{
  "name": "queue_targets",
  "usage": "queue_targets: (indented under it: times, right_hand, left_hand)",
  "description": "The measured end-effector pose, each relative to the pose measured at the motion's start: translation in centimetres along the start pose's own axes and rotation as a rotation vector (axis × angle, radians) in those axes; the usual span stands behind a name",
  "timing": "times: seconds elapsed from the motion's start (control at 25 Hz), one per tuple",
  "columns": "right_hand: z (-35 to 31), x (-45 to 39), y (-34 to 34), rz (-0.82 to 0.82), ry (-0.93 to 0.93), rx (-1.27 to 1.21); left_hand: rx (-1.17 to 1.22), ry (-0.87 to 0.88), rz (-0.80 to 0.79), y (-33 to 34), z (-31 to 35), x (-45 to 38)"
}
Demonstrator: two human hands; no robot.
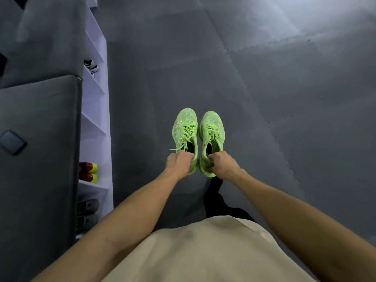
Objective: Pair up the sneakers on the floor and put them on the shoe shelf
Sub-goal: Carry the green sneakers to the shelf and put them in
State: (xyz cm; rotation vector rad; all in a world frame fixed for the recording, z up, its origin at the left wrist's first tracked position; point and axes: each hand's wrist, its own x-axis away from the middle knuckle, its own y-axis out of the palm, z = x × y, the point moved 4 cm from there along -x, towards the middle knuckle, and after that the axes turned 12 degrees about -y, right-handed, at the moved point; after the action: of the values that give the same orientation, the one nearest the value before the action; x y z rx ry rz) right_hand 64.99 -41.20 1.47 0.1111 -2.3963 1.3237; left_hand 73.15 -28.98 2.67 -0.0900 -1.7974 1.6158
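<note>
Holding a matched pair at frame centre. Far left: grey bench (38, 159) with a small dark square object (12, 142). Left of centre: white shoe shelf (97, 127), already carrying a black-and-white sneaker (91, 66) at upper left, a red-and-yellow pair (87, 172) lower down, and grey shoes (87, 207) below that. Centre: left hand (179, 162) curled round the heel collar of the left green sneaker (185, 131); right hand (222, 164) likewise gripping the right green sneaker (212, 133); toes side by side above the grey floor (284, 98), well apart from the shelf. Likely risks: loose laces snagging a shelf edge; heel-only grips letting a toe dip and catch the board; pair split across compartments.
</note>
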Motion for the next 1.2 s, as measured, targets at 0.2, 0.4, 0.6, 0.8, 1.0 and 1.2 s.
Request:
queue_targets:
  times: [0.2,0.4,0.6,0.8,1.0,1.2]
  right_hand:
    - [4.4,-11.8,-8.9,-0.035,-0.089,0.066]
    - [7.0,-22.3,-16.8,-0.037,-0.125,0.073]
    - [8.9,-33.9,-22.9,-0.033,-0.149,0.107]
    - [9.5,-47.1,-29.7,-0.043,-0.114,0.117]
    - [8.6,-58.0,-35.4,-0.042,-0.121,0.102]
    - [6.6,-70.5,-40.1,-0.13,-0.231,0.153]
  left_hand:
    - [0.068,-0.063,0.016,-7.5,2.4,-11.8]
    - [0.118,-0.117,0.034,-14.1,3.1,-22.0]
    - [0.146,-0.143,0.031,-18.8,2.2,-34.1]
    - [0.149,-0.126,0.014,-25.1,-0.5,-47.6]
    - [0.14,-0.132,0.013,-30.8,-3.8,-57.2]
    - [0.221,-0.245,0.029,-35.3,-8.3,-66.4]
